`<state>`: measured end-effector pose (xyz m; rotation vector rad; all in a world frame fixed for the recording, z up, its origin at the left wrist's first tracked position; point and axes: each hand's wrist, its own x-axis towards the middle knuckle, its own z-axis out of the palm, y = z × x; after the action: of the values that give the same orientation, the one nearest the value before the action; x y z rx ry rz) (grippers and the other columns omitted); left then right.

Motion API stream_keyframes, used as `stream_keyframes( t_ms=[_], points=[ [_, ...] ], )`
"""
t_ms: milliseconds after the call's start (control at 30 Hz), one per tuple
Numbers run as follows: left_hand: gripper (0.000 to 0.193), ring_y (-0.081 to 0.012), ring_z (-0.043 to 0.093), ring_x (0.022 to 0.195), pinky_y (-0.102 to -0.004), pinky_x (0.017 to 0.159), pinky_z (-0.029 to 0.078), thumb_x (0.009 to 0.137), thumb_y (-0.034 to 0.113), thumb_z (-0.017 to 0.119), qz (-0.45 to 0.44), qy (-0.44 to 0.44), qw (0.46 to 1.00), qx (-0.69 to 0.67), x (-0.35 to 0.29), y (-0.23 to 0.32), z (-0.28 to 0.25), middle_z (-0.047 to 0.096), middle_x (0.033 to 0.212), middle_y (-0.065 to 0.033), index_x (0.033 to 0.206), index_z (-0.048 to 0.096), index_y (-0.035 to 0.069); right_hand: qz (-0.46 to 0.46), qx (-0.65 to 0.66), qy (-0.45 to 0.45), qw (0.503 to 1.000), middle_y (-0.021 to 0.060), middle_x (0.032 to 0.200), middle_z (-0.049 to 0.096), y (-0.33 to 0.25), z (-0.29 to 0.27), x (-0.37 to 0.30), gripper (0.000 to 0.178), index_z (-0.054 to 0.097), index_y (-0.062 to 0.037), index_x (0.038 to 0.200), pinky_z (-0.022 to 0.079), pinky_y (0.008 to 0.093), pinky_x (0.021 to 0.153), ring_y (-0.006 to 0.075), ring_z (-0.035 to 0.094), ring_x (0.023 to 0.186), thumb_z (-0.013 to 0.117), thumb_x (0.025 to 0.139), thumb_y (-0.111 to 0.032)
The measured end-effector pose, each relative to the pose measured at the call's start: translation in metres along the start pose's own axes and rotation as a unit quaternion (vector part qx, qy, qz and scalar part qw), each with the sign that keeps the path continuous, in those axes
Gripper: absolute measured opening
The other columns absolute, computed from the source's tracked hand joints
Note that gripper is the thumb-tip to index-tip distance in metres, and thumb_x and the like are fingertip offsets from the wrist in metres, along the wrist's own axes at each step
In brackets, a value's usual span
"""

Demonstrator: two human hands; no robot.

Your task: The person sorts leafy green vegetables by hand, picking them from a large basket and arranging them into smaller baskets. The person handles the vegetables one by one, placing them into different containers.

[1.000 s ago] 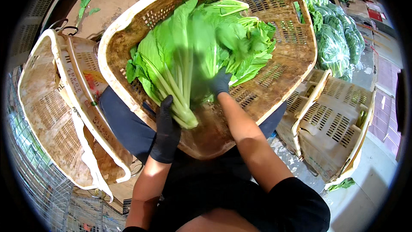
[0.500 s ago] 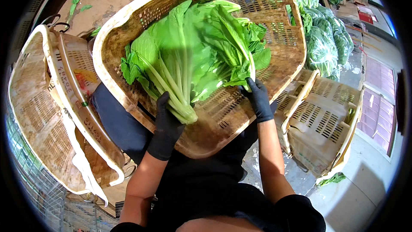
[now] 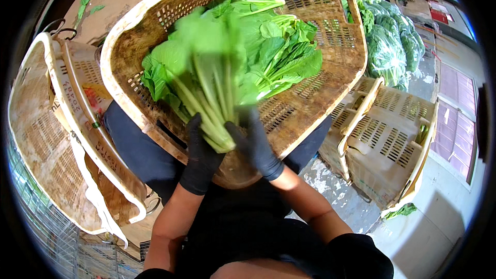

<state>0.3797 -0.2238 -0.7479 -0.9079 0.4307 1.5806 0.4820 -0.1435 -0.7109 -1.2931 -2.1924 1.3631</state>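
Green leafy bunch with long pale stalks [image 3: 211, 106] inside brown-stained off-white plastic basket [image 3: 107, 54], butt by near edge, long axis toward far edge. My black-gloved left hand [image 3: 201, 151] nearer, fingers closed round butt. Black-gloved right hand [image 3: 257, 147] blurred just right, fingers part-spread; can't tell if gripping.

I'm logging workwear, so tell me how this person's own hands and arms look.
The left hand and right hand wear snug, black gloves reaching past the wrists. Both forearms are bare, below short black sleeves. Motion blur hides any fine markings on the right glove.
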Motion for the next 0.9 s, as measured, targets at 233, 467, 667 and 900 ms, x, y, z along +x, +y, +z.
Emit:
stream_keyframes(
  t_ms=[233, 467, 667, 900],
  points=[
    [0.057, -0.0293, 0.049, 0.114, -0.0455, 0.094, 0.044, 0.083, 0.042, 0.053, -0.024, -0.055, 0.997, -0.040, 0.002, 0.001, 0.003, 0.049, 0.126, -0.0120, 0.129, 0.043, 0.010, -0.013, -0.109, -0.194, 0.975, 0.0161, 0.091, 0.057, -0.002, -0.044, 0.020, 0.028, 0.055, -0.0010, 0.108, 0.046, 0.0368, 0.074, 0.0282, 0.057, 0.082, 0.062, 0.085, -0.016],
    [0.052, -0.0295, 0.055, 0.107, -0.0437, 0.091, 0.047, 0.082, 0.034, 0.060, 0.003, -0.059, 0.998, 0.039, 0.010, -0.001, 0.001, 0.053, 0.121, -0.0116, 0.127, 0.044, 0.011, -0.188, -0.441, -0.287, 0.829, 0.0135, 0.102, 0.063, 0.167, -0.070, 0.073, 0.026, 0.060, -0.0047, 0.107, 0.047, 0.0405, 0.083, 0.0284, 0.061, 0.092, 0.054, 0.083, -0.010],
    [0.050, -0.0307, 0.055, 0.107, -0.0411, 0.094, 0.046, 0.083, 0.028, 0.060, -0.002, -0.019, 1.000, 0.023, 0.011, -0.003, 0.001, 0.054, 0.119, -0.0143, 0.124, 0.044, 0.004, -0.276, -0.587, -0.349, 0.677, 0.0101, 0.108, 0.060, 0.210, -0.058, 0.107, 0.041, 0.053, -0.0113, 0.121, 0.042, 0.0443, 0.092, 0.0266, 0.058, 0.098, 0.054, 0.081, -0.009],
    [0.056, -0.0342, 0.053, 0.111, -0.0448, 0.090, 0.048, 0.084, 0.037, 0.056, -0.011, -0.076, 0.997, 0.003, 0.005, -0.003, 0.006, 0.051, 0.125, -0.0147, 0.130, 0.041, 0.009, -0.177, -0.221, -0.110, 0.953, 0.0123, 0.106, 0.062, 0.062, -0.175, 0.120, 0.068, 0.036, -0.0118, 0.137, 0.044, 0.0354, 0.092, 0.0239, 0.058, 0.101, 0.060, 0.076, 0.003]
  ],
)
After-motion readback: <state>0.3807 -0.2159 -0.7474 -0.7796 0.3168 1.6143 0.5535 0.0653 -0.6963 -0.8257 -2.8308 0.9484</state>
